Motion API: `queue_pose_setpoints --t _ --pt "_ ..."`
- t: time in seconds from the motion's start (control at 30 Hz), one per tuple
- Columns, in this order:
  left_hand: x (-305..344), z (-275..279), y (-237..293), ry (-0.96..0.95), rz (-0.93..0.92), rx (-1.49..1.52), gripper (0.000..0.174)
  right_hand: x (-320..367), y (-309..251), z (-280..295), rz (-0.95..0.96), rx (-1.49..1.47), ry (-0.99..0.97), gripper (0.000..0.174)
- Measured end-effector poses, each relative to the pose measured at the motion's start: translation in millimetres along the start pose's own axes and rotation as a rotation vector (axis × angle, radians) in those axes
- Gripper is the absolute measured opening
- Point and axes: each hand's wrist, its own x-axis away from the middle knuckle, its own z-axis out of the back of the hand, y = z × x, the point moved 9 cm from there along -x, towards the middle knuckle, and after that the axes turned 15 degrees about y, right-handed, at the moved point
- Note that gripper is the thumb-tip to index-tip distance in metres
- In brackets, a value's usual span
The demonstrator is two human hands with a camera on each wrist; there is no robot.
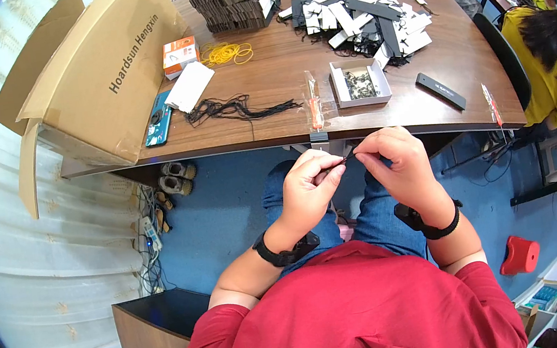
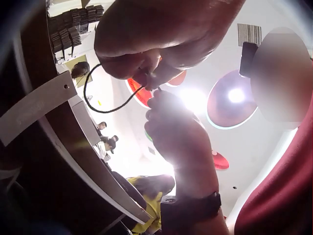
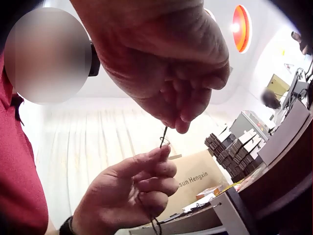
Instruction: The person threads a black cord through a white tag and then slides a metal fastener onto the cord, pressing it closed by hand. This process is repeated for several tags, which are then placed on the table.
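In front of the table edge, both hands come close together over the lap. My left hand [image 1: 306,186] pinches a thin black cord [image 2: 113,109] between thumb and fingers; a loop of it hangs from that hand. Opposite it, my right hand [image 1: 399,163] pinches the cord's end between thumb and forefinger. A short taut stretch of cord with a tiny ring-like loop [image 3: 165,140] shows between the fingertips in the right wrist view. A pale tag with a hole [image 2: 36,105] sticks out from the table edge just beyond the hands.
On the table [image 1: 259,72] lie black cords [image 1: 236,108], a white box of small parts [image 1: 361,84], a black bar [image 1: 440,91], yellow bands [image 1: 229,53] and a pile of tags [image 1: 360,18]. A big carton [image 1: 113,76] stands left. Another person in yellow [image 1: 543,65] sits right.
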Motion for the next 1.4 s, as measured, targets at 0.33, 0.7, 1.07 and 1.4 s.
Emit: queue_pose_setpoints --t 0.33,0.7,1.07,1.4 --pt "0 -13 -46 -0.175 0.608 0.454 0.015 29 7 -7 0.195 0.217 0.094 0.011" --pt "4 -15 -9 -0.04 -0.132 -0.113 0.011 27 -23 -10 0.373 0.239 0.083 0.018" --pt "4 -20 -21 -0.097 0.143 -0.042 0.008 20 -19 -11 0.433 0.156 0.008 0.016" --pt "1 -33 -34 -0.326 0.297 -0.153 0.006 29 -8 -9 0.459 0.136 -0.053 0.018"
